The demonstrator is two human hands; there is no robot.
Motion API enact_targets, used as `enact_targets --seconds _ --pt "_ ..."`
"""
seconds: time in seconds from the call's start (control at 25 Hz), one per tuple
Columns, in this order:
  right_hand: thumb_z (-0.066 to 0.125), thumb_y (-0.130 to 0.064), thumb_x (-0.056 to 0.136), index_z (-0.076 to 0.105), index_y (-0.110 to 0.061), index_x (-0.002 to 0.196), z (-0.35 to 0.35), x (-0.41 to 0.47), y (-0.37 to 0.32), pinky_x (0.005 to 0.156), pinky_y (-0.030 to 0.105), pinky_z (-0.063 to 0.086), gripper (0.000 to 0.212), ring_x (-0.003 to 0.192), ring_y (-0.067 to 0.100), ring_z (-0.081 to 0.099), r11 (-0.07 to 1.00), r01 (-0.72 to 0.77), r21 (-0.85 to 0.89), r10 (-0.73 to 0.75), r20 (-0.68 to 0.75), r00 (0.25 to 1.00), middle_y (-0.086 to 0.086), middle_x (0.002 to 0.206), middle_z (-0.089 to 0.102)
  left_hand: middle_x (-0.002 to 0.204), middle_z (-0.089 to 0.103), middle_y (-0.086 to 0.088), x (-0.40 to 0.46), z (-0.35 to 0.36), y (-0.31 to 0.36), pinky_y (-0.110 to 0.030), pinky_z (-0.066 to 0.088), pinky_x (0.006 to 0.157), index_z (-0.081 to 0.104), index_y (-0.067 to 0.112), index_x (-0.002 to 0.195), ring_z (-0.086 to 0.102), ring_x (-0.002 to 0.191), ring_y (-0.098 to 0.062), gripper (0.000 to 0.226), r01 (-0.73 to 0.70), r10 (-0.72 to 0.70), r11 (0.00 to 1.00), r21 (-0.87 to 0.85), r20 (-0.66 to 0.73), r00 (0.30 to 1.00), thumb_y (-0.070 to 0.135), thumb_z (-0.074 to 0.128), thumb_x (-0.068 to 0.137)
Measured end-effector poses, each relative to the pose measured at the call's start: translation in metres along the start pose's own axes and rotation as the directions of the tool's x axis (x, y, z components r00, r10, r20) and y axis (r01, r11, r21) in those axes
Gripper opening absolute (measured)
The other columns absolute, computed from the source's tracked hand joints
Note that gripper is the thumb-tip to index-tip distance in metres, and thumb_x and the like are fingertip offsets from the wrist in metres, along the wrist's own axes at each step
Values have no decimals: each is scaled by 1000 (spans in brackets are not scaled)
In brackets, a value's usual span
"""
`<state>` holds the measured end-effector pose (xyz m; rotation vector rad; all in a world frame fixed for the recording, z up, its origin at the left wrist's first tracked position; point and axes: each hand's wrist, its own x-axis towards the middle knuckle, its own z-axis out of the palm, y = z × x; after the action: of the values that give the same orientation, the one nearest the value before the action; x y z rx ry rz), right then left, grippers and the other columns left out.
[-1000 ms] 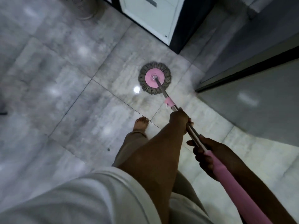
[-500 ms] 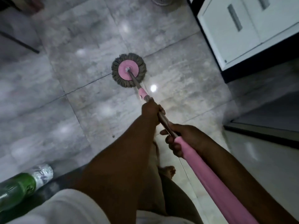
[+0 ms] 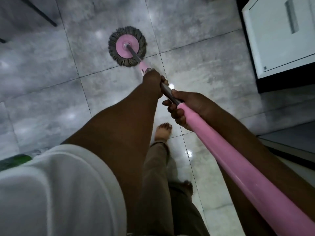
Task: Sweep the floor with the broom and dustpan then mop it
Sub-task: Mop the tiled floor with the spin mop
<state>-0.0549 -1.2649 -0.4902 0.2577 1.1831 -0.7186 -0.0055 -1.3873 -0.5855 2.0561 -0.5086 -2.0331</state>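
A round mop head [image 3: 127, 46] with grey strands and a pink disc lies flat on the grey tiled floor [image 3: 51, 92]. Its metal pole runs back toward me and widens into a pink handle [image 3: 235, 160]. My left hand [image 3: 153, 82] is shut around the pole just below a pink collar, nearest the mop head. My right hand [image 3: 185, 108] is shut on the mop where the metal meets the pink grip. No broom or dustpan is in view.
A white cabinet on a dark base [image 3: 279, 41] stands at the right. Thin dark furniture legs [image 3: 40, 14] cross the top left. A green bottle [image 3: 15, 160] shows at the left edge. My bare feet [image 3: 162, 132] stand on glossy wet tiles.
The view has swung left, so the cabinet has slid further to the right edge. The mop head has moved across the tile toward a grout line. Both hands keep their grip.
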Motion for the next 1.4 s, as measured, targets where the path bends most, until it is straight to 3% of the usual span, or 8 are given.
enact_targets --seconds 0.24,0.36,0.56,0.72,0.92,1.12,1.28,1.4 --pt "46 -37 99 57 -1 104 -60 -98 149 31 16 32 38 35 6 39 999 -10 51 14 -67 998 1 59 50 51 42 -4 -92 -13 -162 -16 36 40 39 13 75 40 27 -14 37 90 -91 996 23 58 994 35 36 105" --pt "47 -36 97 56 2 115 -90 -157 232 30 17 33 43 34 8 39 997 -34 74 42 -111 993 3 58 49 34 42 -3 -149 -23 -255 -20 39 46 42 9 70 43 28 -18 43 149 -152 985 86 39 988 35 39 105" --pt "55 -35 84 53 8 122 -108 -213 297 28 17 32 57 30 11 35 983 -133 126 149 -132 980 7 56 46 54 43 -7 -197 -34 -340 -18 40 34 48 8 96 41 38 -18 29 315 -312 949 -27 71 947 35 43 104" --pt "49 -34 92 53 5 121 -87 -187 254 27 16 32 49 29 10 35 987 -159 14 159 -145 977 5 55 47 55 46 -8 -173 -40 -298 -16 39 31 50 8 91 44 42 -20 32 305 -300 951 -54 86 950 36 43 103" --pt "42 -35 99 54 4 120 -24 -93 169 30 17 34 46 32 8 38 978 -121 -168 102 -117 988 2 57 49 34 45 -4 -87 -76 -189 -16 38 35 49 7 82 43 22 -14 38 178 -172 974 -141 51 984 36 41 104" --pt "41 -36 101 54 -3 95 52 -2 123 29 13 29 35 30 4 36 961 -81 -264 78 -18 997 -2 52 47 33 39 1 -25 -135 -104 -8 31 32 37 11 69 35 18 -10 44 -7 -10 967 -254 -63 998 34 34 106" --pt "41 -36 101 52 -5 92 76 25 130 30 13 29 34 30 4 37 963 -47 -264 50 6 999 -3 49 48 31 45 9 -18 -162 -92 -16 39 44 43 11 69 44 24 -5 51 -125 108 969 -213 -88 990 44 31 105" --pt "43 -38 100 53 -6 84 54 6 156 30 14 30 37 31 4 38 969 -55 -242 59 11 998 -2 52 48 44 42 3 -37 -153 -120 -11 33 38 37 13 68 40 29 -11 49 -85 69 983 -164 -105 992 43 27 105"
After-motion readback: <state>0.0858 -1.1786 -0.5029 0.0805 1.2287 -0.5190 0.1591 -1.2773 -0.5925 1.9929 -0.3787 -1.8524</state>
